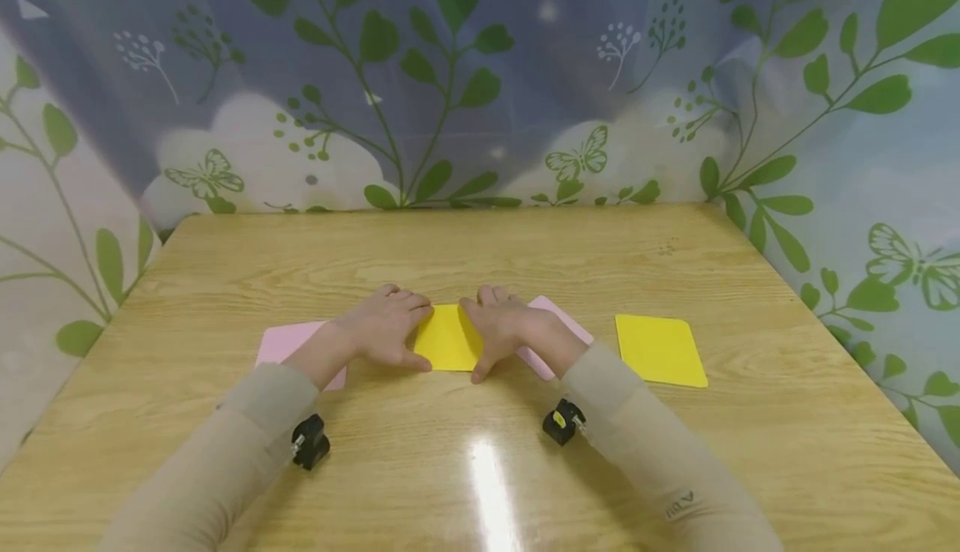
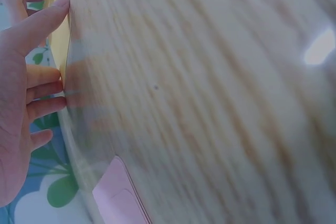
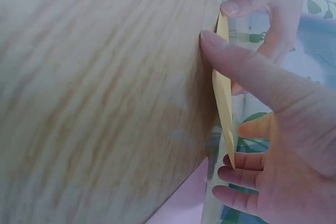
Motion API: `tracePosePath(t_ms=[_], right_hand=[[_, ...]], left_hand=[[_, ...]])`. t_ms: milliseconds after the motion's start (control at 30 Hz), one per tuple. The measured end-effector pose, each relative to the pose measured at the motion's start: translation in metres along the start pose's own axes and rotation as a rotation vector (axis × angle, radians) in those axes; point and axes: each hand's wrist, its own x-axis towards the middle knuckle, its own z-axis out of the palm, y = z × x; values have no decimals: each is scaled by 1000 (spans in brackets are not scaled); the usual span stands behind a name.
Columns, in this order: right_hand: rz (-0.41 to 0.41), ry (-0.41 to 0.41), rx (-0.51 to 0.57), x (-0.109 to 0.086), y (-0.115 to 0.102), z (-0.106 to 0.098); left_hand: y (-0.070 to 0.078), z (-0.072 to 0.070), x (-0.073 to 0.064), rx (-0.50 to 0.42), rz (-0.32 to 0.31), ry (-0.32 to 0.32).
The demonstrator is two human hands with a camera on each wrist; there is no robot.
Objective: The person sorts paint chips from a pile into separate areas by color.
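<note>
A yellow square card (image 1: 444,342) lies across the middle of the table, between both hands. My left hand (image 1: 386,327) holds its left side, with the thumb at the near corner and the fingers toward the far edge. On the right side, my right hand (image 1: 497,325) grips it the same way. Seen edge-on in the right wrist view, the yellow card (image 3: 223,100) is slightly bowed and passes between thumb and fingers. A pink card (image 1: 288,340) lies partly under the left wrist. Another pink card (image 1: 561,317) shows beside the right hand, its middle hidden by that wrist.
A second yellow card (image 1: 660,350) lies flat on the wooden table (image 1: 420,469), right of the right forearm. Small black devices (image 1: 310,442) hang below both wrists. Patterned curtains (image 1: 517,118) stand behind the table and at its sides.
</note>
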Motion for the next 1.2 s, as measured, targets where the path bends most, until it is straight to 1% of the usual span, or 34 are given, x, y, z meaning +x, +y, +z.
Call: tracePosePath(t_ms=[200,267,333,400,500,567,633,733,900,1000,1200], right_hand=[[-12,10,-33,-2,0,0],[-27,29,-44,-4,1,0],[-51,64,-69,-6,3,0],[-74,108,-107,-8,5,0],[-111,174,-151,-10,9,2],[-127,202,-160,-11,12,4],[-143,220,-145,-12,14,5],[-155,237,-119,-15,18,6],[-149,271,-89,-22,24,6],[-145,294,-78,-25,29,6],[-159,336,-69,-37,38,12]], left_hand=[[2,-2,-1,-4,0,4],[2,-2,-1,-6,-8,14],[3,-1,-1,3,-15,39],[3,0,0,23,-19,79],[3,1,2,75,-10,167],[3,-1,2,104,0,221],[4,-2,2,122,5,260],[7,-3,1,142,-12,265],[16,-4,3,147,-58,240],[23,-8,5,124,-65,237],[35,-13,12,131,-68,228]])
